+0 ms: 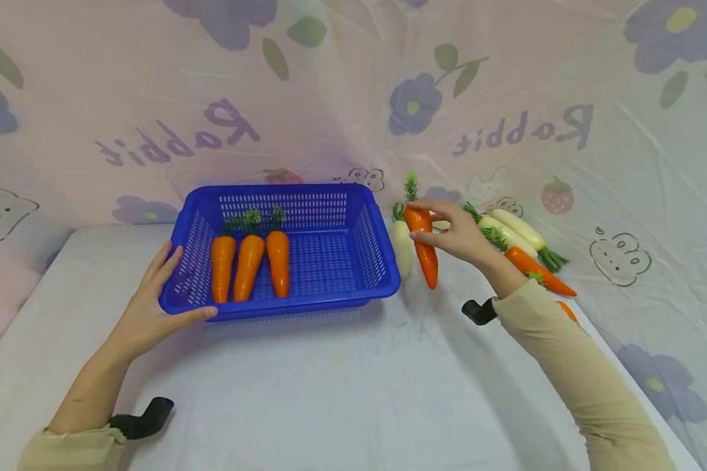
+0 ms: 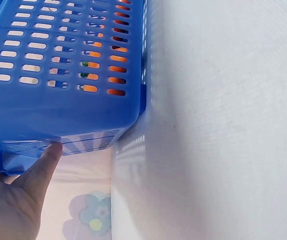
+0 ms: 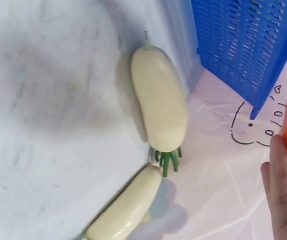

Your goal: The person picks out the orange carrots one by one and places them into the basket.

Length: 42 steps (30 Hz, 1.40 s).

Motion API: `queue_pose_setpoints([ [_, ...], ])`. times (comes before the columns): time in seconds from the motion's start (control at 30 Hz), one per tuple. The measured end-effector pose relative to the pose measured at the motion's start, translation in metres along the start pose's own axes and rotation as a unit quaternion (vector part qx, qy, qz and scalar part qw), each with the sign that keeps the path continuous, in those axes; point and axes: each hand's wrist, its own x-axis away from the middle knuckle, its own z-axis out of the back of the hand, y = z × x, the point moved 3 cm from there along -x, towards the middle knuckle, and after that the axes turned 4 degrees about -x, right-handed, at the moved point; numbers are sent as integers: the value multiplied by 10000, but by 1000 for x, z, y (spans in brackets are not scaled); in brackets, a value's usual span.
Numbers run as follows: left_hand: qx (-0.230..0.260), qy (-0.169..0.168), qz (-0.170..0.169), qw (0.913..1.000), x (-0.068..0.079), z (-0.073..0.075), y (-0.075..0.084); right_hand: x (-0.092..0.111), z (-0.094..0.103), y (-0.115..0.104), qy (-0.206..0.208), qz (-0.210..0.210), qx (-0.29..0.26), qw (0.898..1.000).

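Note:
A blue plastic basket point(image 1: 306, 303) stands on the white table with three orange toy carrots in it, one being the middle carrot point(image 1: 249, 268). My left hand point(image 1: 147, 311) grips its near left corner, the thumb along the front rim and the fingers against the left side. In the left wrist view a straight digit of the left hand point(image 2: 21, 200) touches the outer wall. Beyond the basket's right side, my right hand point(image 1: 456, 232) pinches another carrot point(image 1: 424, 252) near its leafy top, root tip downward. A white radish point(image 1: 400, 245) lies just behind that carrot.
Right of the right hand lie white radishes point(image 1: 518, 227) and a loose carrot point(image 1: 541, 271), with another orange piece point(image 1: 567, 311) partly behind the sleeve. A patterned sheet point(image 1: 330, 98) hangs behind the table. In the right wrist view a radish point(image 3: 161, 100) lies near the basket.

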Motion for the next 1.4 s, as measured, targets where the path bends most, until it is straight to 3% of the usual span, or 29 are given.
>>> queue_pose_setpoints([
  [0.37, 72, -10, -28, 10000, 0, 1, 1, -20, -1, -30, -171, 129, -159, 9996],
  [0.63, 1, -71, 1, 10000, -1, 0, -1, -35, -7, -52, -389, 137, 28, 9991],
  [0.97, -14, -92, 29, 10000, -1, 0, -1, -52, -12, -73, -503, 186, -226, 9983],
  [1.4, -21, -84, 25, 10000, -1, 0, -1, -71, -34, -97, -711, 471, -155, 9962],
])
